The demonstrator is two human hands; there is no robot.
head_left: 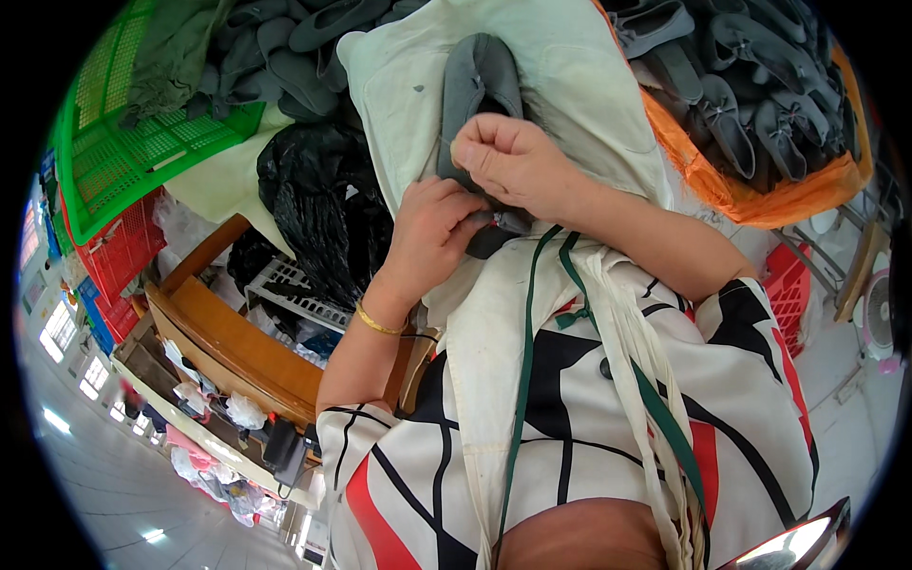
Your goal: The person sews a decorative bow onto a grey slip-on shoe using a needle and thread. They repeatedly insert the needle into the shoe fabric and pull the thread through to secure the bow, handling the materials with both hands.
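Note:
A grey fabric shoe (480, 85) lies on a pale cream cloth (570, 85) in front of me. My left hand (432, 233), with a gold bangle on its wrist, grips the near end of the shoe. My right hand (508, 157) is closed over the same end, fingers pinched together on the grey fabric. The two hands touch each other. The part of the shoe under my fingers is hidden.
An orange sack (760, 190) full of grey shoes sits at the right. More grey shoes (285, 47) lie beside a green crate (123, 152) at the left, above red crates (123, 247). A black plastic bag (323, 199) and a wooden table edge (237, 351) are near my left arm.

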